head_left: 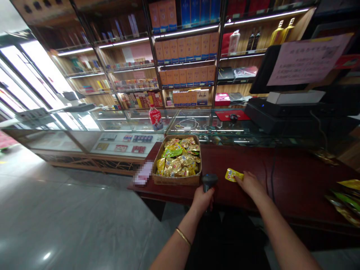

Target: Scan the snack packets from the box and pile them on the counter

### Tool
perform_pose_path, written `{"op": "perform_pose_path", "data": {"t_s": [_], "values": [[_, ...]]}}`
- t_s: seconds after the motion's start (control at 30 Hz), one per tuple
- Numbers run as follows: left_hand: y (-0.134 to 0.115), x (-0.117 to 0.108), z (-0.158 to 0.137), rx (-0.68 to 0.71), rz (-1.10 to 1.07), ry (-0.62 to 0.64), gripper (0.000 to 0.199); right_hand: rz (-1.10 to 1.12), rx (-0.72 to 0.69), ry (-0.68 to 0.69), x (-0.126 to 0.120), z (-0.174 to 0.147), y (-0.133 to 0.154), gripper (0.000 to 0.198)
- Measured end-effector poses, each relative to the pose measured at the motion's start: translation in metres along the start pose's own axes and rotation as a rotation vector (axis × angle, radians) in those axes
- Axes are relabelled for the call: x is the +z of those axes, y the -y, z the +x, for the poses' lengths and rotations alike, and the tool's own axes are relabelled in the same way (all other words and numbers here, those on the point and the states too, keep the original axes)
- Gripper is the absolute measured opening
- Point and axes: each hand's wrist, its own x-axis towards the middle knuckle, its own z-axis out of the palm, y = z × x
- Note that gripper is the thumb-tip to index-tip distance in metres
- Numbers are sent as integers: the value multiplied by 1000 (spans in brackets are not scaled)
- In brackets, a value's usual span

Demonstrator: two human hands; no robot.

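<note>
Left hand (203, 198): mine, wrapped round one dark scanner (209, 180). Right hand (250, 184): mine, pinching one yellow packet (231, 174) by its end, at the scanner's 3 o'clock. Carton (176, 180): 10 o'clock. Handling: I should keep the packet flat, fingertips off its print, scanner steady

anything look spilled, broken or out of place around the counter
Nothing looks spilled or broken. Mildly untidy: the white cable lies in loose loops, not wound up, on the glass counter behind the cardboard box.
</note>
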Motion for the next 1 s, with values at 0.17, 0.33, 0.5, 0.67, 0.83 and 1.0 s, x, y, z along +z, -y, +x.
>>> {"op": "perform_pose_path", "data": {"t_s": [0.17,0.33,0.5,0.67,0.83,1.0], "values": [[-5,-2,-7,17,-21,-3,39,155,-114,-19,18,-3,-3,34],[-20,-6,-33,102,-94,24,49,464,-109,-120,52,-11,-9,51],[-44,-1,-49,108,-105,51,53,685,-159,-140,68,-17,-16,49],[-57,9,-50,142,-100,82,42,768,-155,-140,67,-17,-14,44],[-60,13,-52,158,-94,110,38,771,-152,-139,60,-20,-9,43],[-63,13,-54,153,-84,95,38,766,-141,-137,55,-21,-7,41]]}}
